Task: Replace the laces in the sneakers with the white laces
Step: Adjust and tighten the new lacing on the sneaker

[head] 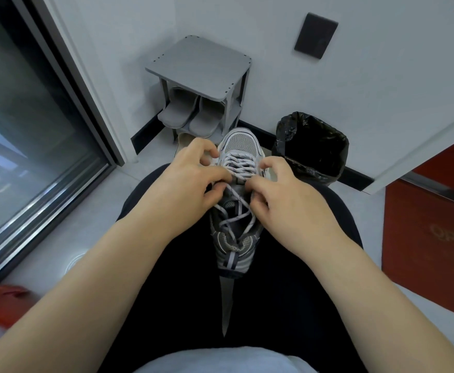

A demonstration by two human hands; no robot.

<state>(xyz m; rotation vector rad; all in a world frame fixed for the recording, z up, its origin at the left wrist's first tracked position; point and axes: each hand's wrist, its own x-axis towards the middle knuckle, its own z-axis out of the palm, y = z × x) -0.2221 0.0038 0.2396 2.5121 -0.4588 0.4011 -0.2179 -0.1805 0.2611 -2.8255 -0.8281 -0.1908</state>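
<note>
Pinching flat speckled lace [238,168]: left hand [185,181] and right hand [287,197] both curled on it. Grey mesh sneaker [240,144] rests on lap, toe outward.

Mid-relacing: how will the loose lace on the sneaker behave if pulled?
Probably floppy: the lace sags in slack curves across the sneaker. Likely light, being thin and flat. The left hand and right hand pinch it, so it may slip through eyelets once released.
</note>
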